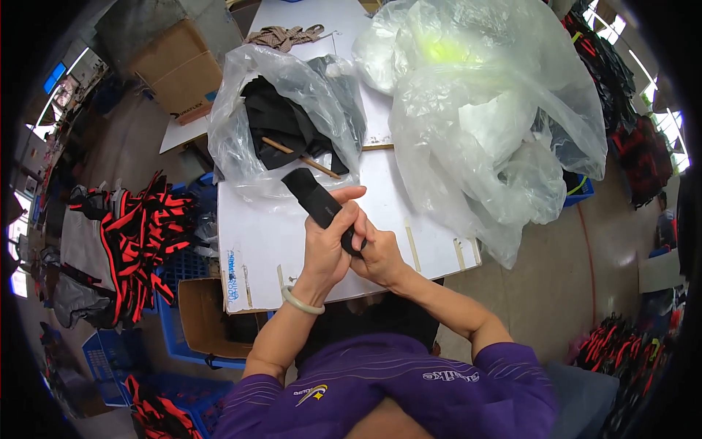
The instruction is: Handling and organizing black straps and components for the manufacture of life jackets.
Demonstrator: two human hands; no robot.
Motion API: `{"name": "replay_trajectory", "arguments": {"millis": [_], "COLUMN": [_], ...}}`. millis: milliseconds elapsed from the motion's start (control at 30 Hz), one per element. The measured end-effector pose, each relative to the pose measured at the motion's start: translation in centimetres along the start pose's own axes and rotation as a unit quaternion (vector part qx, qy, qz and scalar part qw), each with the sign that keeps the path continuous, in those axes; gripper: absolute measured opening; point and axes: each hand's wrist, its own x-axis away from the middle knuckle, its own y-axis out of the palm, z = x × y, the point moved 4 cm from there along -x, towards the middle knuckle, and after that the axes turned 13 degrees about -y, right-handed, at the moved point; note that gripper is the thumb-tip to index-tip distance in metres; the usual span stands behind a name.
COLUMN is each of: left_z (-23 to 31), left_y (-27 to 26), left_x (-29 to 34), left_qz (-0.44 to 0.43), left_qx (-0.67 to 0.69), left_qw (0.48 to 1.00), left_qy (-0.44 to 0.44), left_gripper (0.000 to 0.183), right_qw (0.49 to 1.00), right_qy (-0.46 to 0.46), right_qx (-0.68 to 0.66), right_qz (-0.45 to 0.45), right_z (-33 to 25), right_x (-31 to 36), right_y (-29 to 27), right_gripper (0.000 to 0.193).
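Note:
My left hand (pixel 327 245) is closed around a narrow black fabric piece (pixel 316 201), like a padded strap or sleeve with a small pale mark on it. The fabric's wider, flat end points up and to the left, away from me. Lower down, my right hand (pixel 380 257) grips the same piece close against my left hand, its fingers curled. A pale bangle (pixel 302 301) circles my left wrist. Just beyond the hands lies a clear plastic bag (pixel 227 146) with black fabric pieces (pixel 281 117) in its mouth. A thin wooden stick (pixel 300 156) rests across them.
The white table (pixel 256 245) lies beneath my hands. Large clear plastic bags (pixel 482 139) bulge over its right side. A brown patterned cloth (pixel 284 36) sits at the back. To the left are red-and-black bundles (pixel 139 249), a cardboard box (pixel 208 318) and blue crates (pixel 110 366).

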Motion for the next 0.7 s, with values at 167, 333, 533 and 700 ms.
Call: {"name": "replay_trajectory", "arguments": {"millis": [167, 333, 533, 700], "left_z": [0.4, -1.1, 1.1, -0.7], "left_y": [1.3, 4.0, 3.9, 4.6], "left_x": [1.2, 2.4, 3.2, 3.6], "left_qz": [-0.087, -0.137, -0.052, -0.088], "left_qx": [-0.05, -0.15, -0.455, -0.419], "left_qw": [0.995, 0.979, 0.88, 0.889], "left_qy": [0.013, 0.007, 0.13, 0.16], "left_gripper": [0.031, 0.033, 0.028, 0.017], "right_qw": [0.996, 0.996, 0.987, 0.988], "right_qy": [-0.085, -0.071, -0.014, -0.085], "right_qx": [-0.012, -0.024, -0.021, -0.127], "right_qz": [0.037, 0.054, 0.157, 0.013], "right_z": [-1.4, -2.2, -3.2, -4.0], "right_x": [0.9, 4.2, 2.2, -4.5], "right_y": [-3.2, -6.3, -12.1, -12.6], "right_gripper": [0.038, 0.041, 0.045, 0.028]}}
